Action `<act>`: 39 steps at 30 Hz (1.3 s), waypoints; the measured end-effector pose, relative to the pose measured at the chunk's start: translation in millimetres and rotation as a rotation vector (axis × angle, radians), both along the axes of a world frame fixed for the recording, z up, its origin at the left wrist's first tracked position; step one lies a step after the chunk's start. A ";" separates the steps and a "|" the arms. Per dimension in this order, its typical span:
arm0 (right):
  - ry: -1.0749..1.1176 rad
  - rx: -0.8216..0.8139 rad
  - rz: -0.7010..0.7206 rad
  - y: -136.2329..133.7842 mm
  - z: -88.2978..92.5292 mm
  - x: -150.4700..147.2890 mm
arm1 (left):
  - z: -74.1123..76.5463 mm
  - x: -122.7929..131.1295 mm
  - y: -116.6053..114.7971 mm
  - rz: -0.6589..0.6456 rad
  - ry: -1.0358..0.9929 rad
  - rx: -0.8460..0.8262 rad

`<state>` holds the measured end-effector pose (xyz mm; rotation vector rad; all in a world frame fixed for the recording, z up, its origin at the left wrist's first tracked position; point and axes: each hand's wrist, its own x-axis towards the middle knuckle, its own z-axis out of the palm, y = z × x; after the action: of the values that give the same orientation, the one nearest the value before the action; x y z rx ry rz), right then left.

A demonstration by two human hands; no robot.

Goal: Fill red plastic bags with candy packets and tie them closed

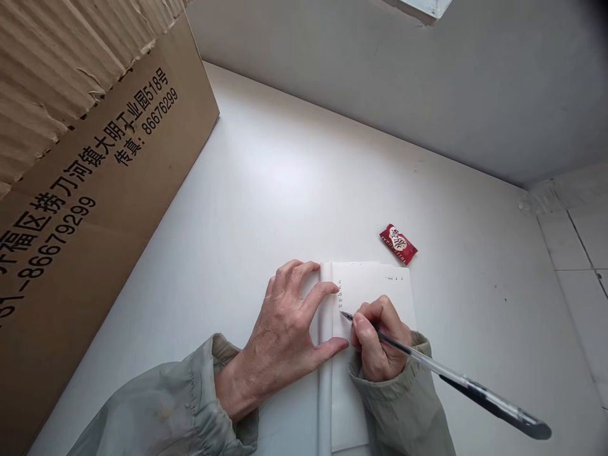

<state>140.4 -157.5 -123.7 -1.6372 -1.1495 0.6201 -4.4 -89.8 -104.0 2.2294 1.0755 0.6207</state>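
- The pen has a slim, clear barrel and a glossy dark back end; its point is at the notebook, just below the writing.
- Right hand: fingers closed around the pen near its point.
- The notebook lies on the white table, its plain page bearing 1 column of small handwritten figures.
- Left hand: fingers spread wide, grasping nothing, thumb and index finger over the page.
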 end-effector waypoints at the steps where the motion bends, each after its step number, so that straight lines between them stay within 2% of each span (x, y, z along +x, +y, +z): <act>1: -0.007 -0.006 0.001 0.3 0.5 0.0 | 0.3 -0.1 -0.1 0.001 -0.001 0.001; 19: -0.029 -0.046 0.032 -0.2 4.2 2.4 | 1.7 0.7 1.3 -0.012 0.006 -0.002; 26: -0.003 -0.006 -0.010 -0.2 5.2 2.8 | 0.6 1.9 2.6 -0.012 0.007 0.004; 39: -0.055 -0.033 0.000 0.3 5.4 2.2 | 0.7 1.7 1.5 -0.009 0.002 0.007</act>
<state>142.6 -157.2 -118.3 -1.6909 -1.1848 0.6006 -2.7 -88.3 -103.3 2.2402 1.0652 0.6203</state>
